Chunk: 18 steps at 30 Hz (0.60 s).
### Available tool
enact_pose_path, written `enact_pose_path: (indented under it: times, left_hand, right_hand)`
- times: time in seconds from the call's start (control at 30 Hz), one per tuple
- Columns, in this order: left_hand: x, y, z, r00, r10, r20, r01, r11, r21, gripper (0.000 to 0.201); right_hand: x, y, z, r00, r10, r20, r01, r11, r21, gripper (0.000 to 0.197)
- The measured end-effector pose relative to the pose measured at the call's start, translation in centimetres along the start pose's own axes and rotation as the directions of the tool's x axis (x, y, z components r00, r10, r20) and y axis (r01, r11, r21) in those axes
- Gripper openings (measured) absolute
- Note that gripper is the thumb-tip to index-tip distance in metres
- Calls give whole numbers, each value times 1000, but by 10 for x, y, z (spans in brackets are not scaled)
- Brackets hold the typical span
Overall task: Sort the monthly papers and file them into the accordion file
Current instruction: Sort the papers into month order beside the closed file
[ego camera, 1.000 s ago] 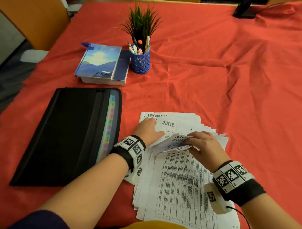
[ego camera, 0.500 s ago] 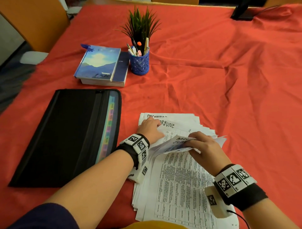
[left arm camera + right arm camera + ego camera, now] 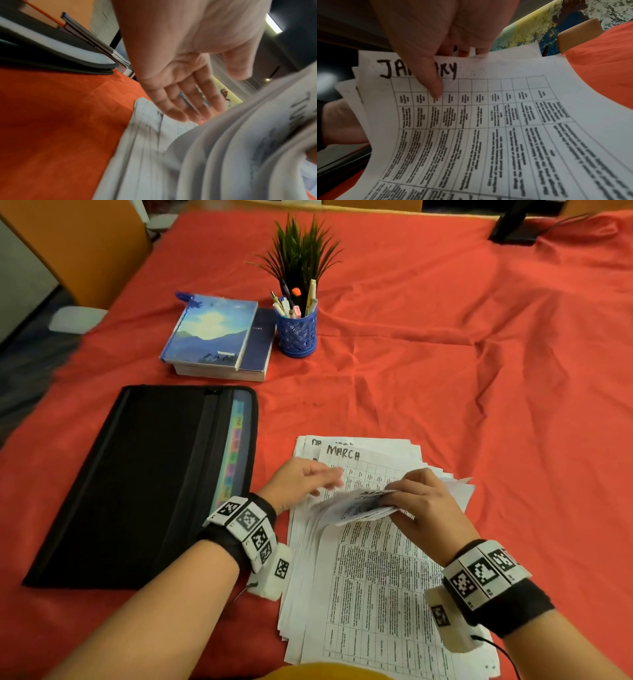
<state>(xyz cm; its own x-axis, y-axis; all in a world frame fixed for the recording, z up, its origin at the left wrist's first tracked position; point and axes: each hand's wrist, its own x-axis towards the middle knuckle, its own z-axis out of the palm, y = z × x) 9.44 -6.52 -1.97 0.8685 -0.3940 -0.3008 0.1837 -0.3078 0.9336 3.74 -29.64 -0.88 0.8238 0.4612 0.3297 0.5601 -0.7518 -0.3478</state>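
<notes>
A fanned stack of printed monthly papers [image 3: 370, 570] lies on the red cloth in front of me. My right hand [image 3: 416, 501] pinches the bent-up top ends of several sheets [image 3: 471, 121], thumb on a page headed JANUARY. Beneath the lifted sheets a page headed MARCH [image 3: 343, 453] shows. My left hand [image 3: 305, 479] hovers with straight fingers [image 3: 180, 108] just over the stack's upper left part, holding nothing. The black accordion file [image 3: 147, 481] lies flat to the left, its coloured tabs [image 3: 234, 446] showing along its right edge.
Two stacked books [image 3: 219, 337] and a blue pen cup [image 3: 296, 332] with a small plant [image 3: 301, 251] stand behind the file. An orange chair [image 3: 78, 248] is at the far left. Wrinkled red cloth [image 3: 479, 388] spreads to the right.
The JUNE page that lay exposed has been flipped up into the bundle in my right hand, and MARCH now shows. My left hand has lifted off the stack, fingers straightened.
</notes>
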Motion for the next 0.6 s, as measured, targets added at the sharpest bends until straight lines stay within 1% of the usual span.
enact_pose_path:
  times: [0.03, 0.07, 0.1, 0.13, 0.17, 0.2, 0.23, 0.3, 0.33, 0.37, 0.4, 0.43, 0.5, 0.53, 0.6]
  left_hand:
    - [4, -1, -1, 995, 9, -98, -6, 999, 35, 13]
    - [10, -4, -2, 979, 24, -203, 1, 993, 122, 15]
    - [16, -6, -3, 963, 26, -269, 39, 971, 235, 23]
    - [21, -8, -2, 958, 13, -287, 87, 939, 333, 32]
    - [25, -10, -1, 962, 1, -272, 114, 907, 405, 39]
    - [28, -10, 1, 969, 5, -246, 108, 889, 446, 41]
    - [31, -10, 3, 971, 24, -237, 93, 879, 467, 38]
    - [33, -6, 6, 953, 114, -280, 28, 889, 457, 22]
    - [33, -2, 7, 942, 152, -298, -7, 900, 436, 13]
    - [33, -1, 7, 941, 167, -295, -41, 921, 389, 7]
    - [31, 1, 7, 951, 162, -262, -76, 948, 309, 7]
    - [29, 2, 5, 970, 138, -200, -95, 973, 209, 12]
    - [18, 6, 4, 996, 89, -23, -89, 996, 21, 22]
    - [12, 8, 3, 996, 69, 63, -67, 997, -34, 24]
    - [2, 9, 2, 983, 22, 184, -13, 999, -52, 25]
  right_hand:
    - [-1, 0, 0, 1000, 1, 0, -1, 1000, -1, 23]
    - [-2, 0, 0, 1000, 4, 1, -4, 1000, -1, 25]
    - [-2, -1, 0, 1000, 5, 5, -5, 1000, -1, 26]
    - [-2, -2, 0, 1000, 2, 10, -2, 1000, -1, 24]
    - [-2, -4, -1, 1000, -4, 16, 4, 1000, -6, 21]
    - [-2, -5, -2, 1000, -9, 21, 9, 1000, -11, 18]
    - [-3, -6, -3, 1000, -7, 24, 7, 1000, -9, 18]
    - [-4, -6, -5, 1000, 20, 20, -20, 1000, 19, 22]
    - [-4, -5, -6, 999, 38, 15, -38, 999, 31, 23]
    - [-5, -5, -8, 999, 53, 9, -54, 998, 40, 25]
    - [-4, -5, -10, 998, 64, 2, -64, 997, 46, 27]
    - [-5, -5, -12, 998, 70, -1, -70, 996, 54, 28]
    - [-6, -6, -14, 997, 76, -3, -76, 995, 71, 29]
    - [-6, -6, -14, 997, 78, -1, -77, 994, 74, 27]
    - [-7, -6, -14, 998, 63, 9, -64, 996, 58, 23]
